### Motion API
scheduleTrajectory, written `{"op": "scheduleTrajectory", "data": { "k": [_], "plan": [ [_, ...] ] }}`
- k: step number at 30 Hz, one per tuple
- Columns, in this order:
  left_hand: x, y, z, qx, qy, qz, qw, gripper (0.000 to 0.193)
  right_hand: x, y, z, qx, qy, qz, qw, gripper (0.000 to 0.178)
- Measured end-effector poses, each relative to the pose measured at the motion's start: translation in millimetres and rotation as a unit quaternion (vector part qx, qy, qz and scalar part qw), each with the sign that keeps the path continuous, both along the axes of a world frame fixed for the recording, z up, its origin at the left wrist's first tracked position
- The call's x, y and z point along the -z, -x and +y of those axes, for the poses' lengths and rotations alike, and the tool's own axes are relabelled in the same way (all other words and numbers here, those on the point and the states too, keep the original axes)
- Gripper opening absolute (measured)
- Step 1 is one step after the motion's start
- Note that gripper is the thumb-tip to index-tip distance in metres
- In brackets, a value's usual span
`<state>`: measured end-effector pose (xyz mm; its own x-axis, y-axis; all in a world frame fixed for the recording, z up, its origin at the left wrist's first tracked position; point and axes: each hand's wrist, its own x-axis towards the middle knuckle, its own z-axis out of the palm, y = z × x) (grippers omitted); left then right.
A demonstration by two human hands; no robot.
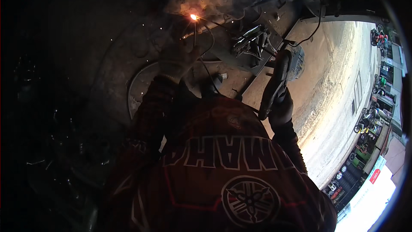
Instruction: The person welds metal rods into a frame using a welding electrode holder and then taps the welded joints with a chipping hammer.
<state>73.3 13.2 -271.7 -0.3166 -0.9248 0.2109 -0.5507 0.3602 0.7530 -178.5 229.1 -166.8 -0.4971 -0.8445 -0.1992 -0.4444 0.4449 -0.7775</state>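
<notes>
The left hand, gloved, is raised ahead of the body and is closed in a grip, the fingers curled inward. The left forearm is extended upward from the lower edge in a dark red patterned sleeve. The right hand, in a dark glove, is held out to the right, fingers wrapped shut, with the wrist bent and the forearm angled upward.

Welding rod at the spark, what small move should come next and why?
Probably feed the welding rod slightly along the metal frame: the arc burns at its tip, smoke rising, the gloved left hand gripping it while the right hand holds a dark shield aside.
</notes>
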Motion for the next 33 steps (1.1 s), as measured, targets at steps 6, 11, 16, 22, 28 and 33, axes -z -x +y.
{"op": "scheduleTrajectory", "data": {
  "k": [6, 11, 16, 22, 28, 33],
  "plan": [
    [3.9, -8.3, 9.5, -0.01, 0.011, -0.054, 0.998, 0.077, 3.3, -3.4, 9.2, 0.015, -0.008, -0.057, 0.998, 0.027],
    [7.2, 5.0, -4.3, -0.005, 0.024, -0.056, 0.998, 0.077, 1.1, 7.5, -8.7, 0.003, -0.009, -0.042, 0.999, 0.028],
    [-5.6, 12.3, -13.8, -0.026, 0.022, -0.023, 0.999, 0.069, -6.8, 9.0, -22.6, -0.029, -0.002, -0.03, 0.999, 0.021],
    [17.3, 32.2, -73.9, -0.001, 0.19, -0.116, 0.975, 0.067, -13.9, 37.0, -67.2, -0.041, 0.016, -0.086, 0.995, 0.023],
    [-12.8, 56.9, -99.2, -0.006, -0.053, -0.101, 0.993, 0.059, -12.6, 51.5, -99.4, 0.019, 0.097, -0.176, 0.979, 0.036],
    [-1.7, 54.6, -99.9, 0.044, 0.091, -0.171, 0.98, 0.05, -9.1, 54.9, -105.4, 0.019, -0.027, -0.06, 0.998, 0.033]
  ]
}}
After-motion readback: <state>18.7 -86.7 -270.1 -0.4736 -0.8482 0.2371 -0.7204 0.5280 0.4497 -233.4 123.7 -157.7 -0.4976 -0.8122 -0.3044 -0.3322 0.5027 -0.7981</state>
